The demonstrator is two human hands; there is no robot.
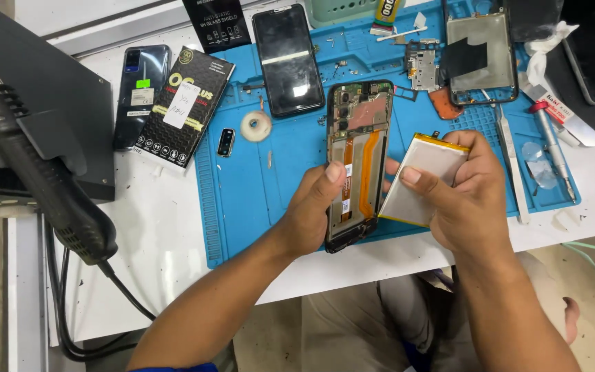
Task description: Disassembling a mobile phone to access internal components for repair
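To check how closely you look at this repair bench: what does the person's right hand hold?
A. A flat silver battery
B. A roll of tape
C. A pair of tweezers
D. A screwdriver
A: the right hand grips a flat silver battery beside the opened phone held by the left hand; the tweezers and screwdriver lie on the blue mat.
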